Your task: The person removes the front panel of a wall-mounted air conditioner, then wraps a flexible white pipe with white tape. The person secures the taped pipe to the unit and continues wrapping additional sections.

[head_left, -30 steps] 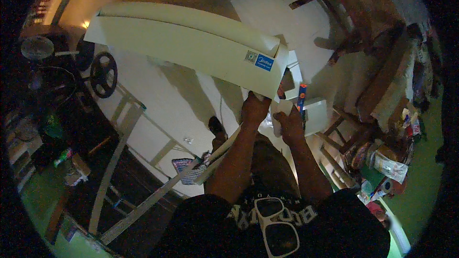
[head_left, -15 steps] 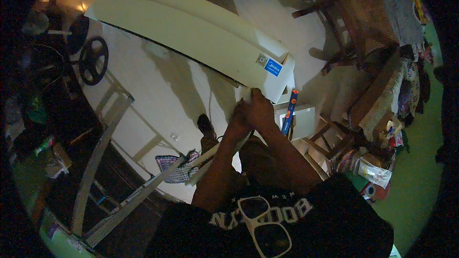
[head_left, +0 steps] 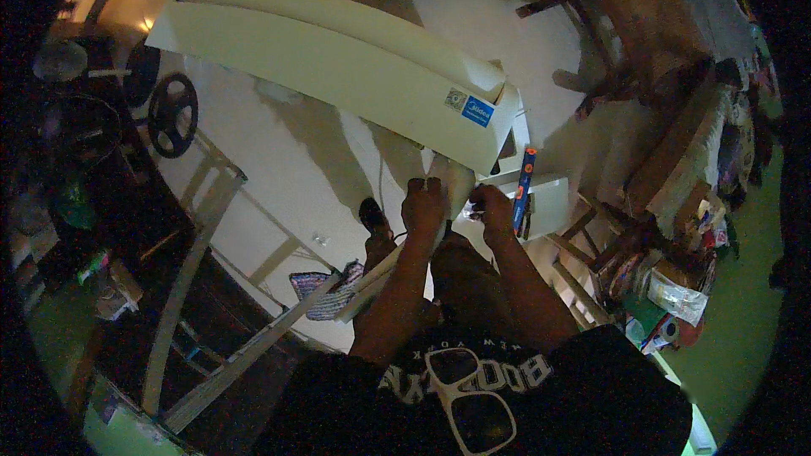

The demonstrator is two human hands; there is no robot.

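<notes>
A long cream wall-type air conditioner unit stretches across the far side, with a blue label near its right end. Below that end, my left hand is closed in a fist; what it grips is hidden. A pale strip or wrapped pipe hangs from the unit's lower edge between my hands. On its right, my right hand has curled fingers, with a small whitish thing at the fingertips too blurred to name. Just beyond this hand stands a blue and orange bar, like a spirit level.
A wooden ladder-like frame rises at the left, near a dark steering-wheel shape. One foot shows on the pale floor, above a woven mat. Wooden chairs and piled household items line the right side.
My hands were together at the unit's lower right corner. They have parted: the right moved right and down, the left slightly down. The view has shifted a little.
</notes>
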